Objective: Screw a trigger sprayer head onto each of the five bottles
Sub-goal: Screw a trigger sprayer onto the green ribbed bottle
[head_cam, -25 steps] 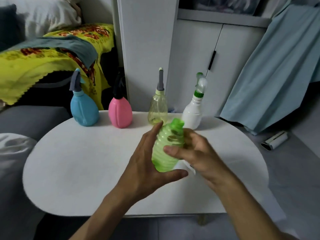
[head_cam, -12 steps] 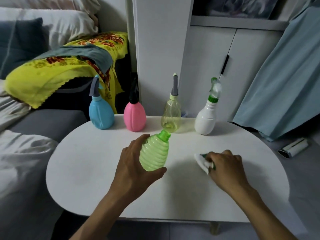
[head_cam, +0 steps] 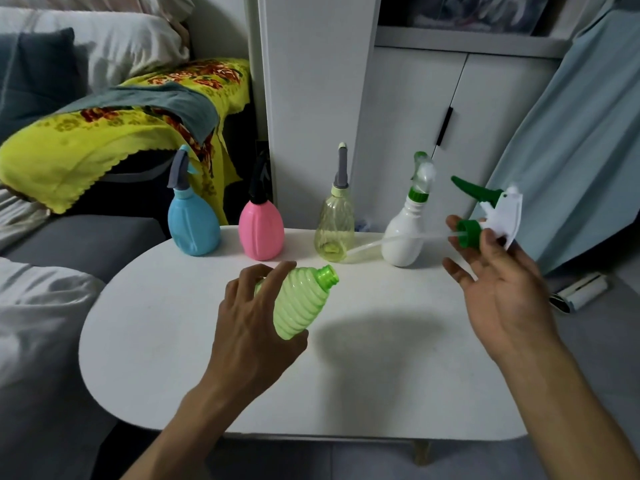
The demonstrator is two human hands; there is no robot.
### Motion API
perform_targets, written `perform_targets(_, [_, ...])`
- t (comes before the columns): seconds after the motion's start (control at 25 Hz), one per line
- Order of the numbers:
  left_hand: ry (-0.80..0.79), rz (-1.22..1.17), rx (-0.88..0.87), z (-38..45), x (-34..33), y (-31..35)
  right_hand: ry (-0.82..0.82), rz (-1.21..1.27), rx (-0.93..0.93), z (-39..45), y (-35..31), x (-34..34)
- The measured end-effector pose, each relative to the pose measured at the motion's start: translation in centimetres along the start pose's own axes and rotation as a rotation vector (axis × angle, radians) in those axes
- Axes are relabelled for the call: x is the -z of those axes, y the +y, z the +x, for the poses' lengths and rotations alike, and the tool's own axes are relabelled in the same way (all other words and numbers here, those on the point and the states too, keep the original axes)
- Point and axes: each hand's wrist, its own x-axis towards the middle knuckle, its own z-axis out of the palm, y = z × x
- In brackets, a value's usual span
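My left hand (head_cam: 249, 327) grips a ribbed light-green bottle (head_cam: 298, 301), tilted with its open green neck pointing up and right, above the white table (head_cam: 381, 375). My right hand (head_cam: 498, 289) holds a white and green trigger sprayer head (head_cam: 491, 213) up at the right; its clear dip tube points left toward the bottle. Along the table's far edge stand a blue bottle (head_cam: 194, 230), a pink bottle (head_cam: 260, 230), a clear yellowish bottle (head_cam: 334, 233) and a white bottle (head_cam: 405, 237), each with a sprayer head on top.
A grey sofa with a yellow patterned cloth (head_cam: 114, 133) lies to the left. White cabinet doors (head_cam: 415, 133) stand behind the table, a light-blue curtain (head_cam: 571, 150) hangs at right, and a lint roller (head_cam: 578, 292) lies on the floor.
My right hand picked the sprayer head up off the table and lifted it up to the right. My left hand kept hold of the green bottle, tilting it more.
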Motion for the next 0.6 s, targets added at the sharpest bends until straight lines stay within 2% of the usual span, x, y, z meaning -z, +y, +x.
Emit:
perform_targets(0.24, [-0.013, -0.001, -0.01, 0.2, -0.5, 0.0, -0.028, -0.015, -0.012, -0.7, 0.7, -0.5])
perform_targets(0.32, [-0.019, -0.012, -0.024, 0.2, -0.6, 0.2, -0.077, -0.115, -0.031, -1.4, 2.0, -0.9])
perform_targets(0.48, [-0.021, -0.019, -0.104, 0.1, -0.9, 0.7, -0.281, -0.316, -0.084, -3.0, 5.1, -2.0])
perform_targets(0.6, [-0.014, 0.022, -0.152, -0.3, -0.8, 0.4, -0.324, -0.512, -0.027, -3.5, 6.2, -2.4])
